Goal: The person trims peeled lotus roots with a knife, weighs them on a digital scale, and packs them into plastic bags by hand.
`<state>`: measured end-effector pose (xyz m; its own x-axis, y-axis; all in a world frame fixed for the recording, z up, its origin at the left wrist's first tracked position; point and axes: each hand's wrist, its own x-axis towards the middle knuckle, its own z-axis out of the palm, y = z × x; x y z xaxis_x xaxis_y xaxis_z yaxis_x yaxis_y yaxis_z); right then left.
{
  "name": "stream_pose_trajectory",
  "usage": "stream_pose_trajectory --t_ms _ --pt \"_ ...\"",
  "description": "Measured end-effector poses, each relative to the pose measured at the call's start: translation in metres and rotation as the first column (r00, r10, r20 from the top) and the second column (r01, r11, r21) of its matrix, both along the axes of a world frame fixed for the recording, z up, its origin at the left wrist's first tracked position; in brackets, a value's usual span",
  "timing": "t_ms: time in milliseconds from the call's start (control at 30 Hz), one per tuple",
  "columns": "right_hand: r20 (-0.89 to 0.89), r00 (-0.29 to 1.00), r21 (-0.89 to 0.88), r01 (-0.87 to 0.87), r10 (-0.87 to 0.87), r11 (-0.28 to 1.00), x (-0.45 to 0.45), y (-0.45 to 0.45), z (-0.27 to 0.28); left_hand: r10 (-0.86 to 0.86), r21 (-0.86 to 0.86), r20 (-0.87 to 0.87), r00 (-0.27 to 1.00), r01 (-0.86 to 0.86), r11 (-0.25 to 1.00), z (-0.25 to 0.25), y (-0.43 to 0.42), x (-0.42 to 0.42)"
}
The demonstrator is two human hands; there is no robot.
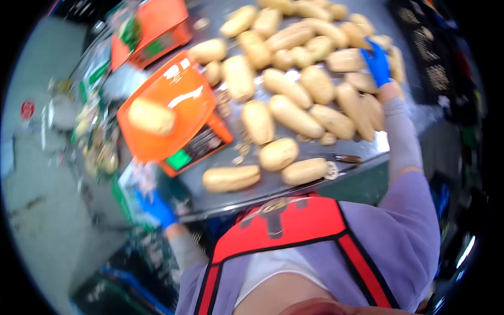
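Note:
Pale lotus root pieces [296, 115] lie spread over a metal table [189, 202]. My right hand [377, 63], in a blue glove, reaches to the far right of the pile, with its fingers apart over the roots. Down at the left, beside the table's edge, my blue-gloved left hand [157, 209] is closed on a thin plastic bag [126, 191]; blur softens its fingers. An orange weighing scale [181, 89] stands at the table's left side. One lotus root piece [151, 116] rests in its pan.
Near the front edge lies a brown-handled knife [347, 158], beside a cut lotus root end [332, 170]. A second orange scale [163, 23] stands behind the first. Bagged goods [100, 142] crowd the left side, and a black crate [428, 58] borders the right.

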<state>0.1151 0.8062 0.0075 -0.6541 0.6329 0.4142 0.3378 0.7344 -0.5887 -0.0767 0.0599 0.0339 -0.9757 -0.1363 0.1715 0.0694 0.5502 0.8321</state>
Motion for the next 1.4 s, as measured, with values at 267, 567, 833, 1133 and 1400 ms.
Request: stream_pose_trajectory --t_ms 267,567,833,1133,1400 --pt "0.456 0.882 0.375 -0.072 -0.117 0.924 -0.124 0.139 -0.032 0.183 -0.136 0.067 0.981 -0.172 0.976 0.022 0.005 0.062" --pt "0.431 0.893 0.2 0.043 -0.128 0.979 -0.179 0.211 -0.082 0.32 -0.047 0.111 0.941 -0.317 0.947 0.027 -0.02 0.105" --pt "-0.352 0.922 -0.092 -0.204 0.16 0.975 -0.173 0.101 -0.004 0.315 -0.138 0.128 0.94 -0.298 0.945 0.022 -0.006 0.085" --pt "-0.138 0.243 0.067 -0.965 0.96 0.254 -0.214 -0.28 0.096 0.139 -0.162 0.032 0.99 -0.132 0.978 -0.004 -0.016 0.062" --pt "0.332 0.396 0.34 -0.897 0.856 0.284 -0.257 -0.363 0.099 0.15 0.01 0.083 0.985 -0.151 0.988 -0.006 -0.057 0.061"
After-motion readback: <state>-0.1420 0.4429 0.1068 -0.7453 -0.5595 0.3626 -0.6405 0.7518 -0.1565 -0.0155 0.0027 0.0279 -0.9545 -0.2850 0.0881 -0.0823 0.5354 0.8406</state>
